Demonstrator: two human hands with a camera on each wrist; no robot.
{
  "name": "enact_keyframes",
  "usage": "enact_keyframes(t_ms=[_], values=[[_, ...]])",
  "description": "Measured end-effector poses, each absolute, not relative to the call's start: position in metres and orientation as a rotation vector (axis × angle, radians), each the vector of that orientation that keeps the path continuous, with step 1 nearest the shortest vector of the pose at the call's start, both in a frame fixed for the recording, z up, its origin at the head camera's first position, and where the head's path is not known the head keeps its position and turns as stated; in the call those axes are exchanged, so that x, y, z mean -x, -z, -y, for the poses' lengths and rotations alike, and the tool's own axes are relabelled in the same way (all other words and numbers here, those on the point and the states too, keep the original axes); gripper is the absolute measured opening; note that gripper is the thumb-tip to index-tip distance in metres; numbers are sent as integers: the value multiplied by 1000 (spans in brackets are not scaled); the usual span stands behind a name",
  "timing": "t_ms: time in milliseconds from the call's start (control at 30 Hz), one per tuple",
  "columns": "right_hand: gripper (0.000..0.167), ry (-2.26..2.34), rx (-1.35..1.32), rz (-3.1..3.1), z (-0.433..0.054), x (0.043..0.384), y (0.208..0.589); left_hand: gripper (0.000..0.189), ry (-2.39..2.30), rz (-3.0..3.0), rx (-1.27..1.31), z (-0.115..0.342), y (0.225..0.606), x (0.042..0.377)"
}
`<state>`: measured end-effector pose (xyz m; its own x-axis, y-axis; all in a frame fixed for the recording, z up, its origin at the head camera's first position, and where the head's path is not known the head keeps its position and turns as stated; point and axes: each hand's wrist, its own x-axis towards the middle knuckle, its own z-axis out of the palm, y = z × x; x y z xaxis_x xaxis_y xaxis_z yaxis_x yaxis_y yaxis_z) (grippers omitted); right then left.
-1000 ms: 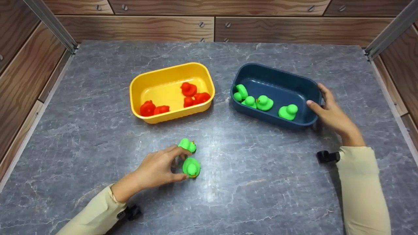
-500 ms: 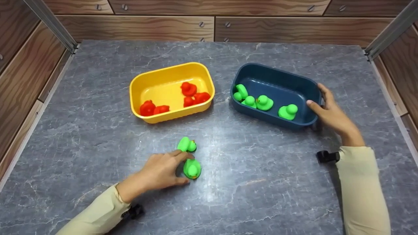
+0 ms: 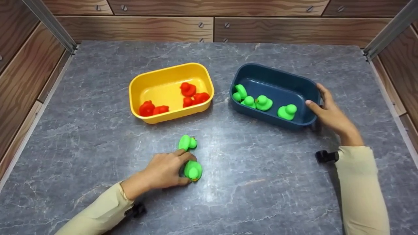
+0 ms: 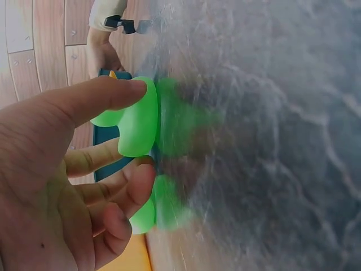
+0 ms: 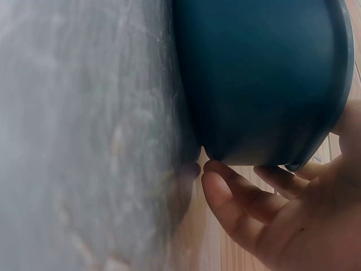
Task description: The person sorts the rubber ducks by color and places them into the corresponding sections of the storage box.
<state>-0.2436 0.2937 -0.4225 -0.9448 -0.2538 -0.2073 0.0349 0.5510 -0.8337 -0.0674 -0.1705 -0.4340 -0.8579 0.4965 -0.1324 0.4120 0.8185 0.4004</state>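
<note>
My left hand (image 3: 166, 170) has its thumb and fingers on either side of a green rubber duck (image 3: 193, 171) on the table. In the left wrist view, the thumb lies against the duck's body (image 4: 139, 121), with fingers at its opposite side. Just beyond, a second green duck (image 3: 185, 142) lies close to the knuckles. My right hand (image 3: 335, 119) grips the right end of the dark blue bin (image 3: 277, 71), thumb over the rim and fingers outside. Several green ducks (image 3: 287, 112) sit in that bin. The right wrist view shows fingers against the bin's outer wall (image 5: 259, 84).
A yellow bin (image 3: 160, 73) stands left of the blue one, holding several red ducks (image 3: 188, 89). The grey marbled table (image 3: 261, 195) is bounded by wood-patterned panels (image 3: 137, 29) at the back and sides.
My left hand has shifted slightly right and nearer to me, and its fingers have closed in around the nearer duck, which moved a little the same way. My right hand stays on the bin.
</note>
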Motion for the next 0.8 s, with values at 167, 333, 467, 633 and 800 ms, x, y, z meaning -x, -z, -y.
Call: enact_keyframes(t_ms=[167, 333, 467, 633, 800], values=[[85, 1351, 188, -2479, -294, 244, 422, 49, -553, -2735, -748, 171, 429, 67], [85, 1353, 203, -2492, -295, 243, 422, 51, -640, -2728, -773, 170, 419, 67], [85, 1340, 190, -2496, -295, 243, 423, 51, -711, -2731, -791, 169, 413, 68], [85, 1329, 177, -2486, -295, 245, 424, 52, -803, -2748, -800, 166, 406, 71], [85, 1323, 170, -2484, -296, 245, 424, 52, -950, -2780, -840, 160, 399, 77]])
